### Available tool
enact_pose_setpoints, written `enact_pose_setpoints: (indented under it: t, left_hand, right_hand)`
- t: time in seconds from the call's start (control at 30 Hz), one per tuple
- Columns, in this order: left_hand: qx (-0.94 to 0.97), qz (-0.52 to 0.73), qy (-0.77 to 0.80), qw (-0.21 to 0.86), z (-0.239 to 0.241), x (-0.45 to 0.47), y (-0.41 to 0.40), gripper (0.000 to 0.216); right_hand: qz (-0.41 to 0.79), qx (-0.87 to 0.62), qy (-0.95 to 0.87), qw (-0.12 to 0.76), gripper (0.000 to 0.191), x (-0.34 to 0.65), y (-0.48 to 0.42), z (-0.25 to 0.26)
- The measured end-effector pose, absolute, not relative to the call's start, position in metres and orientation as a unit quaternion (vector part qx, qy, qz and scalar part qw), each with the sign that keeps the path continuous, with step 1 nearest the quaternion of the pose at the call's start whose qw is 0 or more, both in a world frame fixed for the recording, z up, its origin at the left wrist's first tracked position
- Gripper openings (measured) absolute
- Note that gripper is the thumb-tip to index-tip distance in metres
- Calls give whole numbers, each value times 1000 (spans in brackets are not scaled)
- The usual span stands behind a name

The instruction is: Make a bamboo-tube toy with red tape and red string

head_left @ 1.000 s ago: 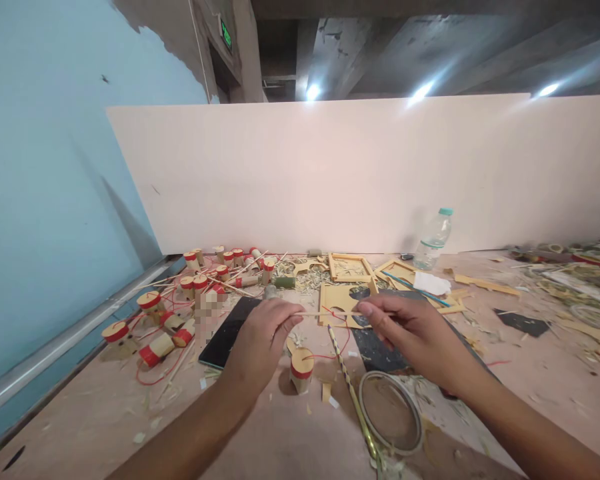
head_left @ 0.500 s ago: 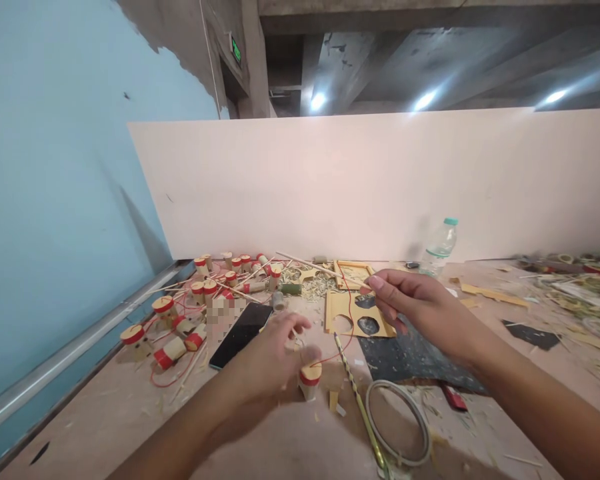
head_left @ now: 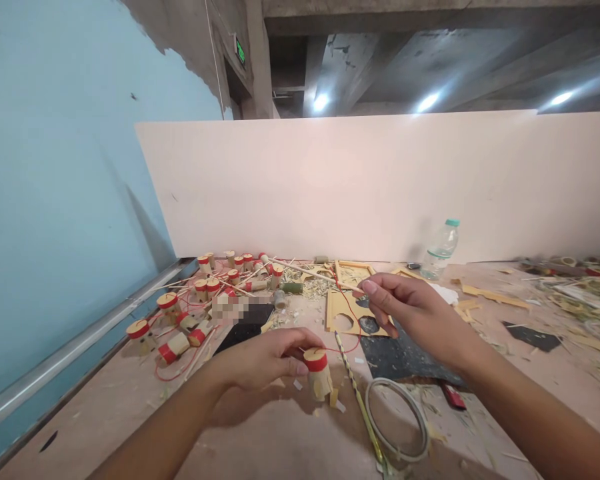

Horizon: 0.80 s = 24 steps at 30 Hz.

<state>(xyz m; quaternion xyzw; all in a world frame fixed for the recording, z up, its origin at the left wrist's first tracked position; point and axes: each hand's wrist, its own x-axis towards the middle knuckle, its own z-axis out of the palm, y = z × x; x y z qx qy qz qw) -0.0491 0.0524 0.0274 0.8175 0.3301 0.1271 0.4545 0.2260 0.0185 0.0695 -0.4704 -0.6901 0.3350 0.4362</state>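
My left hand (head_left: 265, 360) is closed in a pinch on a small bamboo cylinder with a red band (head_left: 318, 373), held tilted just above the table. A red string (head_left: 349, 313) runs from that cylinder up to my right hand (head_left: 405, 310). My right hand pinches a thin bamboo stick (head_left: 310, 272) that points away to the upper left. Both hands are over the middle of the wooden table (head_left: 280, 440).
Several more red-banded bamboo cylinders (head_left: 200, 313) with red strings lie at the left. A black phone (head_left: 245, 320), yellow cut-out boards (head_left: 343, 310), a dark sheet (head_left: 405, 360), a round sieve ring (head_left: 397, 420), a striped rod (head_left: 360, 400) and a plastic bottle (head_left: 440, 248) surround the hands. A white board (head_left: 380, 187) stands behind.
My left hand let go of the stick, dropped to the table and took hold of the red-banded cylinder. My right hand swung the stick so it points away to the upper left.
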Motion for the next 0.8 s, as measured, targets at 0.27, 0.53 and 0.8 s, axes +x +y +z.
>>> enact_pose_setpoints:
  t: [0.27,0.53,0.8]
  left_hand:
    - [818,226,388,360,7,-47,57,37]
    - [807,238,429,329,-4,-49,64,48]
    - [802,253,443,310,-9,-46,65,40]
  right_hand:
    - [324,-466,-681,462,52,227,32,45]
    - [279,-487,-675,480,48,234,39,35]
    - [187,-533,-652,506,48,247,51,27]
